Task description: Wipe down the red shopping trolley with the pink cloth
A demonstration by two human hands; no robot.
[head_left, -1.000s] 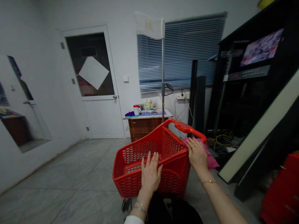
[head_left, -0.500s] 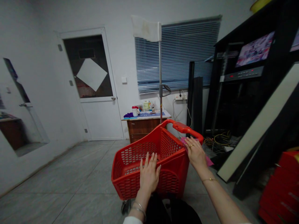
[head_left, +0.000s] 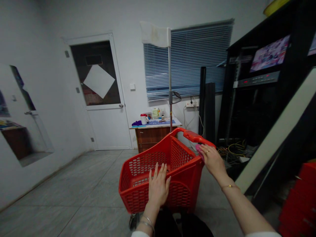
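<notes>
A red plastic shopping cart (head_left: 133,194) with lattice sides stands right in front of me. My left hand (head_left: 158,186) lies over its near rim, fingers spread and holding nothing. At the cart's handle end, my right hand (head_left: 212,160) is closed around a pink cloth (head_left: 199,152), pressing it to the frame just below the red handle (head_left: 194,135). Most of the cloth is hidden under my fingers. From the cart's far corner rises a metal pole (head_left: 170,72) bearing a white flag (head_left: 156,34).
A small desk (head_left: 151,135) with a white jar (head_left: 143,119) stands by the wall behind the cart. A white door (head_left: 108,128) is at the left. On the right are a black rack (head_left: 254,95), a leaning pale panel (head_left: 278,131), cables (head_left: 235,148) and red boxes (head_left: 298,197).
My right hand has shifted slightly right along the cart's frame, and the pink cloth has bunched up under it. My left hand stays at the near rim.
</notes>
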